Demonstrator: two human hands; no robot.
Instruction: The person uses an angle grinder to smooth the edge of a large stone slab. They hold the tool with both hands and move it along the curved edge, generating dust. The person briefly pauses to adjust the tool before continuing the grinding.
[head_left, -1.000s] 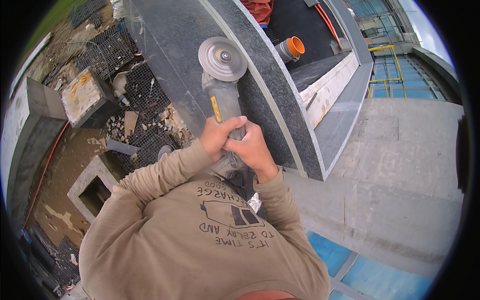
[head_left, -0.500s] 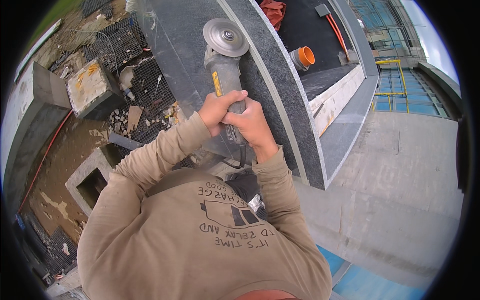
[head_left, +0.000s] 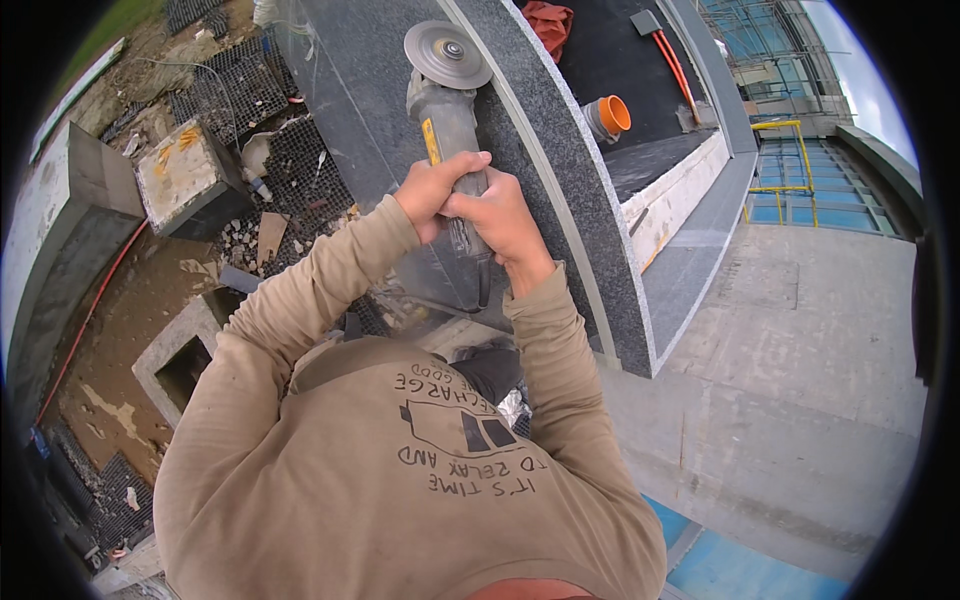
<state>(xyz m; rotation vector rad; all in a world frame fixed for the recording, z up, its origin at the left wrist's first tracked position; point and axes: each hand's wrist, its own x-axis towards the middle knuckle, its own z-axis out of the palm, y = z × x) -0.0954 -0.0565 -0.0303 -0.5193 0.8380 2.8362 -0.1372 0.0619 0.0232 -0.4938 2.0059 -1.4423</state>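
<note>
Both my hands are wrapped round the body of a dusty grey angle grinder [head_left: 447,120] with a yellow strip on its side. My left hand [head_left: 436,195] grips it from the left, and my right hand [head_left: 503,217] closes on it from the right, lower down. A round metal disc [head_left: 448,55] sits at the grinder's far end, over the dark granite top [head_left: 545,180] beside its pale inlaid strip [head_left: 541,150]. Whether the disc touches the stone, I cannot tell. The power cord [head_left: 485,285] hangs from the near end of the tool.
Right of the granite edge lies a dark recess with an orange-mouthed pipe [head_left: 613,116], red conduits [head_left: 677,70] and red cloth [head_left: 548,28]. Rubble, black mesh [head_left: 228,88] and concrete blocks [head_left: 190,175] cover the ground at left. A concrete surface [head_left: 790,350] spreads at right.
My hands and the grinder have shifted slightly away from me, up along the granite and a little left. My grip on the tool is the same.
</note>
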